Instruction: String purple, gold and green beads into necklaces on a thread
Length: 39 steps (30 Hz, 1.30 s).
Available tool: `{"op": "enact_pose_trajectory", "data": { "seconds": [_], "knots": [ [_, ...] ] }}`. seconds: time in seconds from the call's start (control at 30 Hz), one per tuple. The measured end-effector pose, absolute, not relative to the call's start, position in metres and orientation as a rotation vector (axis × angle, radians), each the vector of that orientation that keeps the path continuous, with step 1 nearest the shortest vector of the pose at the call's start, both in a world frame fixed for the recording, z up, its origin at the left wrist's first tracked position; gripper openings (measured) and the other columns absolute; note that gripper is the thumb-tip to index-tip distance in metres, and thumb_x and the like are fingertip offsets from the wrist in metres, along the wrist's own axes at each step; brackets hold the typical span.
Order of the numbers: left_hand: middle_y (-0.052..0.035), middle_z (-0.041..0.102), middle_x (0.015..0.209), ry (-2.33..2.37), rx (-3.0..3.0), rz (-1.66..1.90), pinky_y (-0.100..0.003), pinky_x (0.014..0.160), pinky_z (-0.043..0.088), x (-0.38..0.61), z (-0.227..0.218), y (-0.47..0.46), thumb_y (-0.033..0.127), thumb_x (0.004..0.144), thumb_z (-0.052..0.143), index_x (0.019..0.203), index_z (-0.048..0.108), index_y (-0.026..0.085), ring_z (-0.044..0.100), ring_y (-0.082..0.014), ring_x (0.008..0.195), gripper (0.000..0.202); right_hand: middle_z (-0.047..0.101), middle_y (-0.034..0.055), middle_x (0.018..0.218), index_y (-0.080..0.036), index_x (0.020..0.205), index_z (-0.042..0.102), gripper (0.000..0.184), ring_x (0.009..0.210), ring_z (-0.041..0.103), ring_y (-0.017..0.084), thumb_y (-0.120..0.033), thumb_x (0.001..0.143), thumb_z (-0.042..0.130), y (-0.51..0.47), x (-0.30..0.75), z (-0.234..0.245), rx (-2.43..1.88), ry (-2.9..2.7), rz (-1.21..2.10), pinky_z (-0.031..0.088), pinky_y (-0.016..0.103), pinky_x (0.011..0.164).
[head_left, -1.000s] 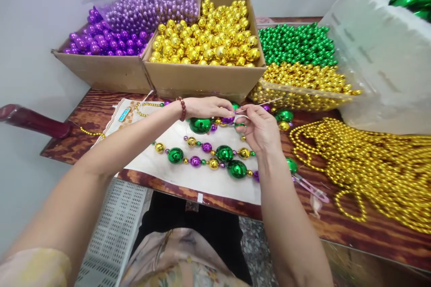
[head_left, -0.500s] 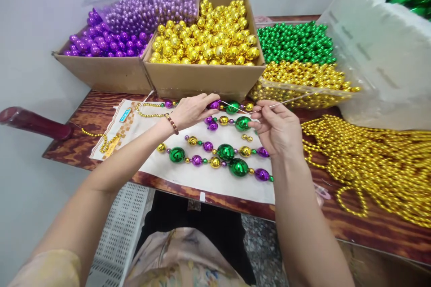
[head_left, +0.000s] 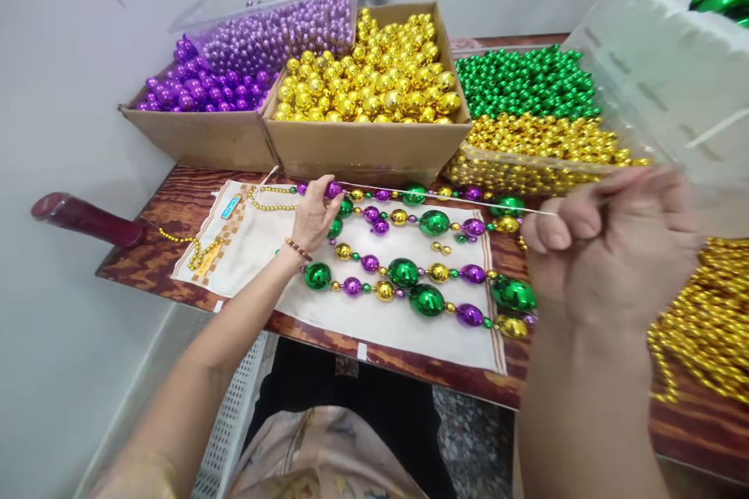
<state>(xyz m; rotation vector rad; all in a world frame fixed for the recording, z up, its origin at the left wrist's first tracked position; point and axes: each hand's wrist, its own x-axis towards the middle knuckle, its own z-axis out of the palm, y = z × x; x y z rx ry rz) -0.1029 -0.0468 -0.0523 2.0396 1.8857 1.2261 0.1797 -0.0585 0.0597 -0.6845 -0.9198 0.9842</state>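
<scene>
My left hand (head_left: pixel 311 220) pinches a purple bead (head_left: pixel 333 189) at the end of a bead string lying on a white cloth (head_left: pixel 263 249). My right hand (head_left: pixel 614 249) is raised close to the camera, fingers closed on a thin white thread (head_left: pixel 503 205) stretched taut back to the left hand. Rows of strung green, gold and purple beads (head_left: pixel 409 277) lie on the cloth between the hands. A small loose gold bead pair (head_left: pixel 438 249) rests among them.
Cardboard boxes of purple balls (head_left: pixel 193 90) and gold balls (head_left: pixel 368 78) stand at the back, with a clear tub of small purple beads (head_left: pixel 281 23). A tray of green and gold beads (head_left: pixel 527 109) sits right. Gold bead strands (head_left: pixel 702 327) pile on the wooden table (head_left: pixel 146 218). White box (head_left: pixel 661 70) far right.
My right hand has pulled away to the right and up toward the camera, drawing the thread out long. My left hand slid left along the string and beads spread out on the thread.
</scene>
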Motion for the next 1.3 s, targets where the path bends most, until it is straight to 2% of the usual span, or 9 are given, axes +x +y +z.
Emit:
{"op": "enact_pose_trajectory", "data": {
  "seconds": [0.13, 0.27, 0.33, 0.6, 0.73, 0.9, 1.07, 1.2, 1.3],
  "knots": [
    [-0.0109, 0.057, 0.117, 2.053, 1.703, 1.388, -0.032, 0.092, 0.049, -0.109, -0.069, -0.065, 0.039, 0.095, 0.051, 0.119, 0.045, 0.020, 0.059, -0.0188, 0.106, 0.032, 0.035, -0.0043, 0.051, -0.026, 0.072, 0.062, 0.022, 0.041, 0.036, 0.009, -0.038, 0.090, 0.067, -0.076, 0.176, 0.054, -0.764, -0.884, 0.980, 0.032, 0.023, 0.036],
    [-0.0089, 0.060, 0.109, 2.148, 1.510, 1.330, -0.033, 0.089, 0.051, -0.121, -0.080, -0.083, 0.034, 0.095, 0.048, 0.116, 0.047, 0.019, 0.061, -0.0179, 0.100, 0.025, 0.050, -0.0015, 0.058, -0.023, 0.081, 0.067, 0.010, 0.051, 0.054, 0.013, -0.032, 0.082, 0.072, -0.093, 0.163, 0.025, -0.804, -0.914, 1.173, 0.049, 0.026, 0.045],
    [-0.0092, 0.060, 0.109, 2.203, 1.563, 1.210, -0.036, 0.092, 0.050, -0.130, -0.084, -0.088, 0.030, 0.094, 0.048, 0.114, 0.051, 0.020, 0.060, -0.0200, 0.103, 0.022, 0.056, -0.0007, 0.063, -0.021, 0.088, 0.068, 0.014, 0.058, 0.061, 0.015, -0.032, 0.080, 0.073, -0.102, 0.160, 0.008, -0.837, -0.897, 1.232, 0.053, 0.027, 0.049],
    [-0.0126, 0.063, 0.104, 2.239, 1.668, 0.984, -0.051, 0.094, 0.048, -0.165, -0.096, -0.086, 0.032, 0.089, 0.053, 0.105, 0.060, 0.021, 0.060, -0.0290, 0.103, 0.020, 0.061, -0.0039, 0.064, -0.021, 0.088, 0.060, 0.025, 0.052, 0.061, 0.011, -0.038, 0.078, 0.075, -0.140, 0.167, -0.049, -0.985, -0.631, 1.124, 0.053, 0.023, 0.051],
    [-0.0070, 0.067, 0.091, 2.131, 1.679, 0.860, -0.049, 0.086, 0.050, -0.181, -0.100, -0.073, 0.042, 0.082, 0.059, 0.090, 0.064, 0.026, 0.064, -0.0285, 0.094, 0.018, 0.061, -0.0034, 0.061, -0.020, 0.091, 0.061, 0.026, 0.051, 0.060, 0.012, -0.044, 0.084, 0.068, -0.159, 0.163, -0.072, -1.054, -0.695, 1.297, 0.052, 0.024, 0.050],
    [-0.0069, 0.068, 0.101, 2.243, 1.751, 0.723, -0.045, 0.082, 0.054, -0.184, -0.083, -0.078, 0.040, 0.080, 0.057, 0.100, 0.062, 0.025, 0.067, -0.0248, 0.087, 0.025, 0.064, -0.0016, 0.067, -0.020, 0.099, 0.063, 0.023, 0.059, 0.065, 0.014, -0.041, 0.091, 0.061, -0.176, 0.157, -0.087, -1.069, -0.787, 1.318, 0.054, 0.026, 0.056],
    [-0.0101, 0.061, 0.116, 2.207, 2.113, 0.864, -0.052, 0.101, 0.045, -0.123, -0.051, -0.079, 0.032, 0.086, 0.052, 0.114, 0.060, 0.024, 0.056, -0.0306, 0.115, 0.030, 0.064, -0.0014, 0.065, -0.019, 0.093, 0.063, 0.023, 0.057, 0.064, 0.014, -0.041, 0.091, 0.062, -0.189, 0.151, -0.103, -1.050, -0.755, 1.340, 0.053, 0.026, 0.053],
    [-0.0050, 0.069, 0.101, 1.529, 2.484, 0.560, -0.034, 0.085, 0.053, -0.018, -0.042, -0.052, 0.026, 0.094, 0.047, 0.105, 0.066, 0.025, 0.066, -0.0210, 0.093, 0.022, 0.063, -0.0018, 0.065, -0.019, 0.092, 0.061, 0.023, 0.056, 0.064, 0.014, -0.042, 0.093, 0.059, -0.203, 0.140, -0.114, -1.077, -0.625, 1.285, 0.054, 0.027, 0.055],
    [-0.0120, 0.070, 0.096, 1.407, 2.692, 0.105, -0.034, 0.076, 0.051, 0.059, -0.049, -0.025, 0.020, 0.095, 0.044, 0.099, 0.068, 0.018, 0.068, -0.0244, 0.089, 0.024, 0.061, -0.0023, 0.064, -0.018, 0.092, 0.060, 0.024, 0.055, 0.062, 0.013, -0.040, 0.095, 0.056, -0.210, 0.134, -0.119, -1.110, -0.611, 1.181, 0.054, 0.026, 0.056]
  ]
}}
